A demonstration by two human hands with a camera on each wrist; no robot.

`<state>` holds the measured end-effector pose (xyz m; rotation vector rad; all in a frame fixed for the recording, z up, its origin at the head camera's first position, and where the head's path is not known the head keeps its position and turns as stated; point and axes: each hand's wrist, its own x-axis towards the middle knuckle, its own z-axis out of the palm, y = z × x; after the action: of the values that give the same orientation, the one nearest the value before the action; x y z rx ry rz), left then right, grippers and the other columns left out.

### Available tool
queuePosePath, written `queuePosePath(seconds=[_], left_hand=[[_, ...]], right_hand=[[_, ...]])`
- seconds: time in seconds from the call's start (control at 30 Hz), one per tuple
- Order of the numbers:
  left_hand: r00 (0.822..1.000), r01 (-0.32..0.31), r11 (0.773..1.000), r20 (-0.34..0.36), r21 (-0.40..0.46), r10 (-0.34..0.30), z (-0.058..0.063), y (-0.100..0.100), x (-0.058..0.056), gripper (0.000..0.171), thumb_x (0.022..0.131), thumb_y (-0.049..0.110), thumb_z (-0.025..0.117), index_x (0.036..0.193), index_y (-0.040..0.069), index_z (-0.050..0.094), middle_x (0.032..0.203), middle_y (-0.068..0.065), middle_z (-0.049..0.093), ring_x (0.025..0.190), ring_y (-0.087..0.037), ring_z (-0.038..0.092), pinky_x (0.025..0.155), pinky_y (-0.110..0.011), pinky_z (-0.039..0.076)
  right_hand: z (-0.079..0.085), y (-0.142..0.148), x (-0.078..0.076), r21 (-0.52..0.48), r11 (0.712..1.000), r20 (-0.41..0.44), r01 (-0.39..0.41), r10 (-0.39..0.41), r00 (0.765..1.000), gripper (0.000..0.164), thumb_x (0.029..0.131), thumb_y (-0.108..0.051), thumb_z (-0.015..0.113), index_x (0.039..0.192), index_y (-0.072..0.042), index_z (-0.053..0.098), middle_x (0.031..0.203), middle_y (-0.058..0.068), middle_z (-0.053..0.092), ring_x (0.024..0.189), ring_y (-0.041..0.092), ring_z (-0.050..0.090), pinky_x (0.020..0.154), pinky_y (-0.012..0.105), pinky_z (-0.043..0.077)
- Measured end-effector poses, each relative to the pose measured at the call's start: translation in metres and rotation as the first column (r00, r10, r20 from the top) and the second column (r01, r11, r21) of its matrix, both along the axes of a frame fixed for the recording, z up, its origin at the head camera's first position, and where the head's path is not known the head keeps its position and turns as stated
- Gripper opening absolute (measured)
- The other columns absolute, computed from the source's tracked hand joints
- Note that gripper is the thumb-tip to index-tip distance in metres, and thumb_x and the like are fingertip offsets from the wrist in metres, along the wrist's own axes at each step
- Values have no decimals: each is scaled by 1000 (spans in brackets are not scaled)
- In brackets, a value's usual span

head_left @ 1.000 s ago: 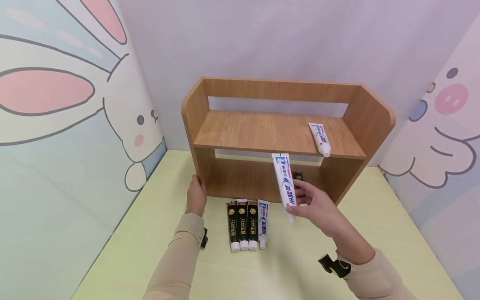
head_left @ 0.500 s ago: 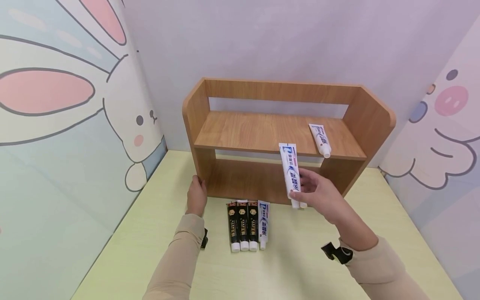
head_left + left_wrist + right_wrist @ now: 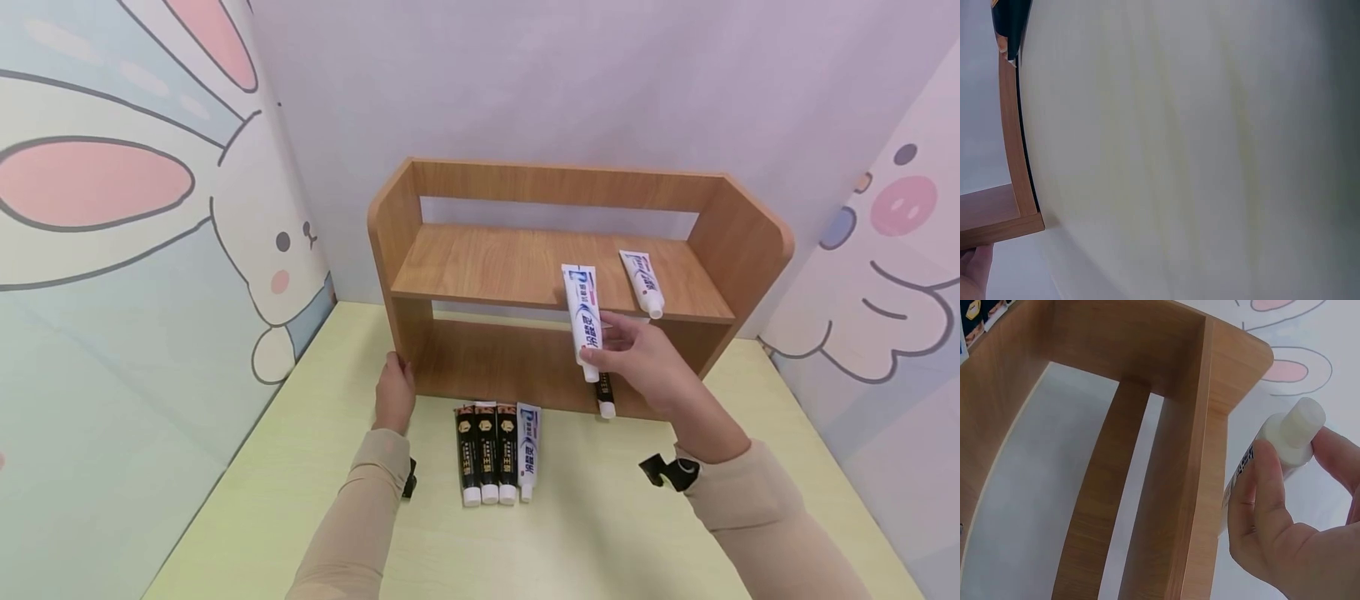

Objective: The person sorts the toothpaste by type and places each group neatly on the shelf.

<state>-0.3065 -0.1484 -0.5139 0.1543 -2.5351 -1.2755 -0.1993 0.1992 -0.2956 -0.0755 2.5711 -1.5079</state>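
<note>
My right hand (image 3: 637,358) pinches a white toothpaste tube (image 3: 582,312), held up in front of the upper board with its cap end down. In the right wrist view, thumb and fingers grip the tube (image 3: 1279,447) near its white cap. My left hand (image 3: 393,396) holds the lower front of the left side panel of the wooden shelf (image 3: 480,275); only part of that hand (image 3: 975,269) shows in the left wrist view. Another white toothpaste tube (image 3: 642,283) lies at the right on the upper board. A black toothpaste tube (image 3: 604,392), partly hidden behind my right hand, lies on the lower board.
In front of the shelf, several black toothpaste tubes (image 3: 487,454) and one white toothpaste tube (image 3: 528,450) lie side by side on the pale yellow table (image 3: 555,550). Cartoon-printed walls (image 3: 135,350) stand on both sides, with a plain wall (image 3: 540,83) behind.
My right hand has raised the white toothpaste tube from before the lower opening to upper-board height, uncovering the black tube's cap end below. My left hand has stayed at the side panel.
</note>
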Motion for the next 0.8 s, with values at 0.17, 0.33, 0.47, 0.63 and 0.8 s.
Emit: queuePosePath(seconds=[0.17, 0.33, 0.47, 0.63, 0.8], left_hand=[[1000, 1, 1000, -11, -2, -1, 0, 0, 1, 27, 103, 12, 50, 126, 1, 41, 122, -22, 54, 105, -37, 59, 89, -52, 50], [1000, 5, 1000, -1, 6, -5, 0, 0, 1, 30, 103, 13, 50, 128, 1, 40, 125, -22, 53, 109, -37, 58, 91, -52, 49], [1000, 2, 1000, 2, 11, -2, 0, 0, 2, 31, 103, 13, 50, 130, 1, 40, 127, -22, 52, 110, -38, 58, 91, -53, 49], [1000, -6, 1000, -17, 3, 6, 1, 1, 2, 28, 103, 11, 50, 126, 0, 42, 123, -23, 54, 107, -38, 59, 88, -52, 51], [1000, -14, 1000, -21, -9, 14, 0, 0, 2, 26, 103, 12, 50, 125, 0, 42, 122, -23, 55, 105, -38, 60, 87, -53, 51]], right_hand=[[6, -2, -7, 14, 1000, 7, 8, -9, 1000, 80, 90, -29, 72, 153, -9, 29, 138, 19, 44, 118, 35, 47, 104, 52, 38], [8, -3, -15, 2, 1000, 8, 8, -8, 1000, 78, 91, -29, 71, 153, -9, 29, 134, 17, 47, 112, 33, 50, 102, 49, 38], [9, -4, -22, -5, 1000, -3, 17, -17, 1000, 75, 92, -26, 70, 152, -7, 30, 134, 18, 47, 112, 33, 50, 102, 48, 40], [11, -6, -28, -7, 999, 13, 51, -51, 999, 73, 93, -27, 69, 153, -9, 31, 137, 19, 46, 111, 35, 53, 103, 49, 40], [16, -8, -34, 3, 998, 33, 70, -70, 997, 73, 93, -28, 68, 154, -12, 29, 140, 19, 44, 108, 34, 56, 103, 48, 40]])
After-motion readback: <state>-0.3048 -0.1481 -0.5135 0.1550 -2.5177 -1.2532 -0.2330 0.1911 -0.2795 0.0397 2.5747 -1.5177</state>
